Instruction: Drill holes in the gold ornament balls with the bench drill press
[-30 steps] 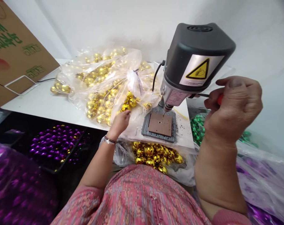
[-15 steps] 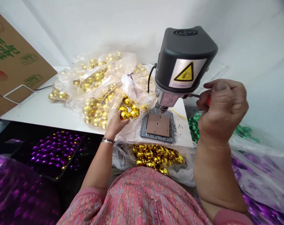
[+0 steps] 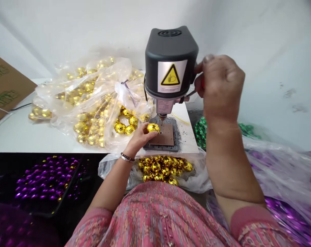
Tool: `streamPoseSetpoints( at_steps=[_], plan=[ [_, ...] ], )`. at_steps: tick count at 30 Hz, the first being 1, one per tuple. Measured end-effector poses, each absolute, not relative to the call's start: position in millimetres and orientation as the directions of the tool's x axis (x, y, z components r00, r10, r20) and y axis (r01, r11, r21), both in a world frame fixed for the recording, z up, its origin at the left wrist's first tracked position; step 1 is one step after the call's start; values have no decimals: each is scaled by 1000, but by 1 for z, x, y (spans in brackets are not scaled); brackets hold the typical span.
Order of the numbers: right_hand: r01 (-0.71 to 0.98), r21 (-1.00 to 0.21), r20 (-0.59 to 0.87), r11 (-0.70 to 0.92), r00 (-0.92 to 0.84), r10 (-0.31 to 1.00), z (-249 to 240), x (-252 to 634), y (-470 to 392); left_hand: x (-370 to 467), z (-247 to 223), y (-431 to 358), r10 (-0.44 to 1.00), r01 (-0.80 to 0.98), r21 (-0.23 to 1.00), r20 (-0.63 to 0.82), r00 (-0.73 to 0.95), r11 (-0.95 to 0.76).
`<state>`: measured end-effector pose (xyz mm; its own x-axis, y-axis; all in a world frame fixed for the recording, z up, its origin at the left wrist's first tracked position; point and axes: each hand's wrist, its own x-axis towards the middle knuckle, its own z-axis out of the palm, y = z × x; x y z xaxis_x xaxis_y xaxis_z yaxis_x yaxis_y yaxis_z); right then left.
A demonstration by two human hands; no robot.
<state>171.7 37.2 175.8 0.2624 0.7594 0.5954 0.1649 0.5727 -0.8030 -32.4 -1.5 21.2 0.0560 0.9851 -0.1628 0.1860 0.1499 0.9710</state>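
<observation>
Between the thumb and fingers of my left hand [image 3: 140,139] is a shiny gold faceted ball [image 3: 153,128]. It is over the left edge of a brown square plate [image 3: 167,136] with a small hole, on the base of a bench drill press [image 3: 171,61]. The drill bit [image 3: 162,122] points down just right of the ball, apart from it. My right hand [image 3: 222,85] is raised beside the drill head, closed around the red-knobbed feed lever [image 3: 193,93]. More gold balls [image 3: 129,129] lie left of my left hand at the mouth of a clear plastic bag [image 3: 94,89].
An open plastic bag of gold balls [image 3: 163,166] sits below the table edge, before my body. Green shiny pieces [image 3: 200,133] and bagged purple ones [image 3: 289,209] lie at right. Purple balls [image 3: 47,176] fill a dark tray at left. A cardboard box [image 3: 9,89] stands at far left.
My left hand has carried one gold ball rightwards from the pile to the drill's plate. My right hand stays on the lever, now higher in view. The whole view has shifted right.
</observation>
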Motion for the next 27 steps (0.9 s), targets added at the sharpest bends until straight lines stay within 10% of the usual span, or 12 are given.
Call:
streamPoseSetpoints(
  at_steps=[9,27],
  plan=[
    [214,-904,421,369,308,853,202,169,81,-17,23,14,938,200,920,-347,13,337],
    [150,-902,430,404,254,867,199,172,74,-4,12,17,980,669,741,-94,177,-50]
  ],
)
